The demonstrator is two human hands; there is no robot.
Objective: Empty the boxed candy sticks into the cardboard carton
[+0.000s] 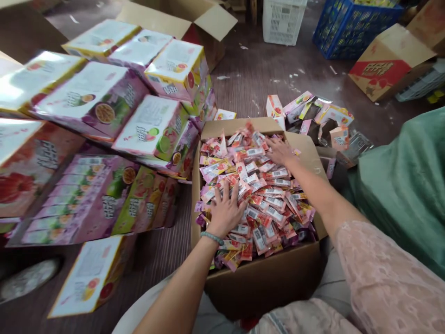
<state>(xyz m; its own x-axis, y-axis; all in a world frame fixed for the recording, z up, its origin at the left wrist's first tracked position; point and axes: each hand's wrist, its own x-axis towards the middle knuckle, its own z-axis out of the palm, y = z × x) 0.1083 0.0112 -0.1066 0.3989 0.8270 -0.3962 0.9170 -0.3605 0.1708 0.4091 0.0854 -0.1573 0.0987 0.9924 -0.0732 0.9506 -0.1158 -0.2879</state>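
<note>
An open cardboard box (264, 283) stands between my knees, heaped to the rim with small printed sachets (274, 204) in pink, red, yellow and purple. My left hand (226, 208), with a beaded bracelet on the wrist, lies on the heap at the left, palm down and fingers spread. At the far right side of the box, my right hand (281, 150) rests on the sachets with its fingers stretched out. Neither hand grips a sachet that I can see. The undersides of both palms are hidden.
Stacked fruit-printed cartons (92, 99) fill the left side, and a single carton (88, 273) lies on the floor. Opened packaging (323, 116) is piled behind the box to the right. Farther back are a white crate (283, 23), a blue crate (351, 28) and a red-and-tan box (382, 67).
</note>
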